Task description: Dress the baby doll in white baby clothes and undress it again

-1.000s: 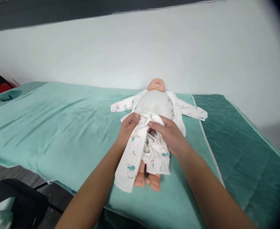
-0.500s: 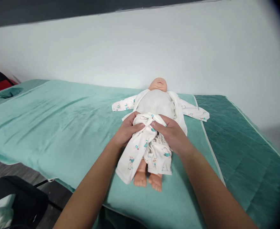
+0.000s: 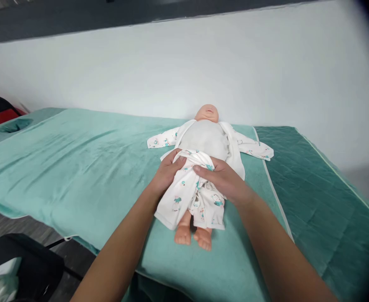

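A baby doll (image 3: 207, 114) lies on its back, head toward the wall and bare feet (image 3: 192, 237) toward me. White printed baby trousers (image 3: 175, 197) lie over its hips and legs, gathered at the top. My left hand (image 3: 168, 170) is closed on the left side of the waistband, thumb on top. On the right side my right hand (image 3: 222, 176) pinches the cloth, its thumb near the middle. An open white baby jacket (image 3: 235, 159) with printed sleeves spreads out around the doll's pale cloth torso (image 3: 203, 138). My hands hide the doll's hips.
The doll rests on a green-covered bed (image 3: 77, 167) against a white wall (image 3: 124, 71). A dark green quilted cover (image 3: 313, 188) is at the right. A black chair (image 3: 30, 260) with a plastic-wrapped item (image 3: 2, 277) stands at lower left.
The twisted bunch at the trousers' waist has been spread flatter. My right thumb has shifted slightly left and down. The left trouser leg has moved up a little.
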{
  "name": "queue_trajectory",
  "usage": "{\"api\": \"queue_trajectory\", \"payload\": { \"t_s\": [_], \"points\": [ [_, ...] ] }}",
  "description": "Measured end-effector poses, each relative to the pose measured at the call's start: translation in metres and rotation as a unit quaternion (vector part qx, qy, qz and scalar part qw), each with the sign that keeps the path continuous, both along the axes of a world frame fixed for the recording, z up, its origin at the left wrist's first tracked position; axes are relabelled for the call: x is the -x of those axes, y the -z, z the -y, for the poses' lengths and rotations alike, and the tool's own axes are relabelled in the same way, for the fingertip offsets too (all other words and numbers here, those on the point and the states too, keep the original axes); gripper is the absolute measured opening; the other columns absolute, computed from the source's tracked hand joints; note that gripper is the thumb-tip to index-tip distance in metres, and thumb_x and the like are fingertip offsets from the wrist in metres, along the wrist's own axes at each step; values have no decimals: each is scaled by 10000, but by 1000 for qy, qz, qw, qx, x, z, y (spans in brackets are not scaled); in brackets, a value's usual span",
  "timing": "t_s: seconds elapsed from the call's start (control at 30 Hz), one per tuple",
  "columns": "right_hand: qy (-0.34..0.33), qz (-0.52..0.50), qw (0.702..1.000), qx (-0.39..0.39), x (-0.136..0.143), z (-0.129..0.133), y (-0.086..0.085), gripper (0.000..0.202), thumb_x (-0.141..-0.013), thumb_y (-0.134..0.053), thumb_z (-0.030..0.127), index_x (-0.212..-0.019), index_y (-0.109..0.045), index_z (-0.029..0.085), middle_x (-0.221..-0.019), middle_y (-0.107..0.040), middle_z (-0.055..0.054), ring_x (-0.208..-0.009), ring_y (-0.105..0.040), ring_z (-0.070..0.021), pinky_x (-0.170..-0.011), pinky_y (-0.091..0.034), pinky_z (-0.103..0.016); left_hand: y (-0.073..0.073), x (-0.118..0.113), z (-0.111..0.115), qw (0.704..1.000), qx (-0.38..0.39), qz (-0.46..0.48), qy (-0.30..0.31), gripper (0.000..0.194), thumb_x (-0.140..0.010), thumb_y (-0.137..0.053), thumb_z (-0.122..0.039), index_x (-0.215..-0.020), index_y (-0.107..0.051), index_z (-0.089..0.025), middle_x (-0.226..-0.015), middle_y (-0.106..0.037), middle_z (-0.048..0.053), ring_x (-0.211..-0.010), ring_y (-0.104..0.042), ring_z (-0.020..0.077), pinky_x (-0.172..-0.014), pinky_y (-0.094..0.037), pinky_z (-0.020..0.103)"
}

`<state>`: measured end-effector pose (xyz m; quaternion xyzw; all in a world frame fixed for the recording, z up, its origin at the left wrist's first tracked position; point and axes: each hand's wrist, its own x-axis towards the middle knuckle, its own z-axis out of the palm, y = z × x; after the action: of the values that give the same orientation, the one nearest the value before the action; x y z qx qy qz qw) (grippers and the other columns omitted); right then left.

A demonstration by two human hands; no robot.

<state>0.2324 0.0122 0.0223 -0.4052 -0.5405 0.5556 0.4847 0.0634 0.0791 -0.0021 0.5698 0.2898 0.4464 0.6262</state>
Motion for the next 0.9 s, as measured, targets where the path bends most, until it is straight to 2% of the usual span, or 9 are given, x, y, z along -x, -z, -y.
{"api": "queue_trajectory", "payload": {
  "t_s": [0.1,0.2,0.27,0.4,0.6,0.7,0.83,0.9],
  "points": [
    [38,-65,997,2,1,-3,5,409,-843,-693,438,-1192,-666,227,-1024,-737,-37,-967,-671,-227,-881,-505,-368,2,1,0,1000,-7,-17,24,366,-809,-676,-525,-914,-632,-178,-780,-576,-14,-675,-506,115,-638,-401,222],
    [90,-45,995,0,2,-7,9,429,-815,-710,445,-1178,-677,218,-982,-742,-36,-936,-670,-229,-837,-510,-356,4,2,-2,997,-44,-14,67,504,-705,-758,-562,-994,-660,-162,-851,-622,19,-752,-551,155,-698,-431,254],
    [121,-9,993,-5,2,-7,10,431,-812,-705,460,-1164,-686,213,-954,-742,-31,-908,-666,-227,-795,-509,-342,5,3,-3,994,-39,-16,96,561,-622,-843,-480,-1046,-663,-160,-904,-648,33,-805,-574,178,-737,-451,271],
    [132,55,990,-13,4,-6,6,407,-843,-659,485,-1139,-698,209,-960,-743,-26,-893,-659,-219,-774,-503,-326,2,3,1,995,4,-12,96,443,-674,-836,-317,-1055,-674,-159,-904,-677,36,-784,-596,163,-726,-469,265],
    [135,91,987,-14,8,-5,3,355,-863,-634,496,-1086,-707,229,-997,-743,-20,-926,-660,-217,-788,-500,-320,-2,0,8,997,34,24,59,361,-722,-799,-356,-1003,-686,-158,-825,-681,30,-679,-596,142,-635,-460,243],
    [103,78,992,-4,5,-3,0,367,-866,-638,489,-1125,-691,235,-1013,-739,-26,-943,-662,-225,-782,-507,-325,-3,-1,7,998,42,28,38,368,-718,-797,-394,-983,-683,-166,-814,-674,21,-670,-589,140,-630,-456,243],
    [-24,93,995,7,-3,2,-9,394,-796,-740,429,-1132,-682,229,-1030,-734,-27,-951,-664,-238,-776,-516,-329,-3,1,4,1000,25,7,-5,338,-712,-797,-419,-896,-657,-174,-808,-646,3,-697,-567,136,-654,-443,243],
    [-59,108,992,4,-6,4,-11,359,-782,-760,413,-1077,-695,221,-1036,-734,-26,-965,-662,-240,-793,-516,-329,-3,2,3,1000,20,-5,-13,325,-720,-788,-431,-857,-634,-179,-792,-625,-6,-697,-552,134,-664,-434,247]
  ]
}}
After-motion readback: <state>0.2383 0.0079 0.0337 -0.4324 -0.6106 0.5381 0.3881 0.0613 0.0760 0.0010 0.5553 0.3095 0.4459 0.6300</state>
